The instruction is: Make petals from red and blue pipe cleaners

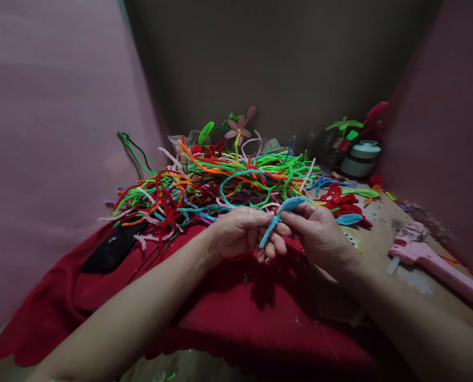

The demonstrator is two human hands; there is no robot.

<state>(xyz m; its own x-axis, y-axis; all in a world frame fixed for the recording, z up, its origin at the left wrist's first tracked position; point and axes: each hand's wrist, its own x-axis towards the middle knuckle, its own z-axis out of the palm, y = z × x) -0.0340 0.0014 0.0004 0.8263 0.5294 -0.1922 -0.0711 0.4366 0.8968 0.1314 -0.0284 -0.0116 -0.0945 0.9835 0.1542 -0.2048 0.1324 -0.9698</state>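
Note:
A blue pipe-cleaner petal (pixel 291 204) with a twisted stem is held between both hands, above the front of the red cloth. My left hand (pixel 242 231) pinches it near the base of the stem, thumb and forefinger together, with the stem pointing down across the fingers. My right hand (pixel 320 231) grips the petal's looped part between thumb and fingers. Just behind the hands lies a large tangled heap of pipe cleaners (pixel 204 183) in many colours. Another blue petal (pixel 348 219) rests to the right of my right hand, beside a bundle of red pipe-cleaner pieces (pixel 338 199).
A pink glue gun (pixel 427 260) lies on the right of the table. A jar with a pale lid (pixel 359 159) stands at the back right. On the left is a black flat object (pixel 111 248) on the red cloth (pixel 236 313). A pink flower (pixel 238 129) rises behind the heap.

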